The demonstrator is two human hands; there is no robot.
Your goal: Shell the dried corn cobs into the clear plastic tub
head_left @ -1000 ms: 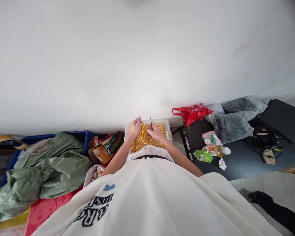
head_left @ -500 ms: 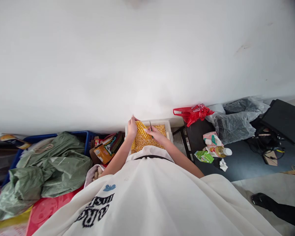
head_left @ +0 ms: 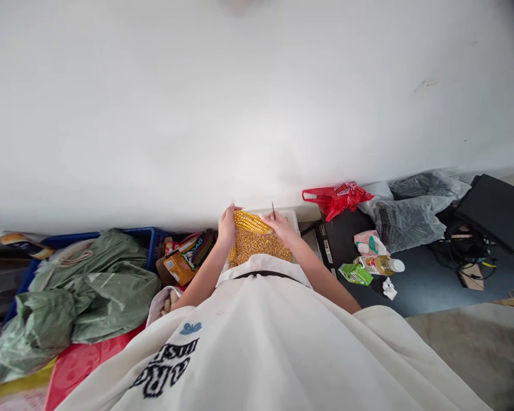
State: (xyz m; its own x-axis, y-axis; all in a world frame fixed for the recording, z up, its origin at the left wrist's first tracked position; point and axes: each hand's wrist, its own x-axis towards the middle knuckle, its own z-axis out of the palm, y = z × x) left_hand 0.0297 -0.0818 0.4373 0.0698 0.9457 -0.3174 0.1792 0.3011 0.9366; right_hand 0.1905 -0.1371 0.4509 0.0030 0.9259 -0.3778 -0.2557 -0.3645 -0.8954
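Observation:
A yellow corn cob (head_left: 251, 222) lies nearly level between my two hands, over a clear plastic bin (head_left: 297, 219) of loose corn kernels (head_left: 257, 245). My left hand (head_left: 227, 225) is closed around the cob's left end. My right hand (head_left: 281, 228) has its fingers at the right end and also grips a thin dark pointed tool (head_left: 273, 210), whose tip sticks up; its exact kind is not clear. Another corn cob (head_left: 232, 254) rests on the kernels at the bin's left side, partly hidden by my left forearm.
A white wall (head_left: 257, 114) rises right behind the bin. On the left is a blue crate (head_left: 154, 242) with a green bag (head_left: 107, 285) and a box of packets (head_left: 182, 265). A black table (head_left: 424, 279) on the right bears a red bag (head_left: 338, 197), a bottle (head_left: 383, 264) and wrapped items.
The cob has turned from slanted to nearly level. My right hand has shifted right and up to the cob's end with the tool. A person's dark leg and shoe have mostly left the lower right.

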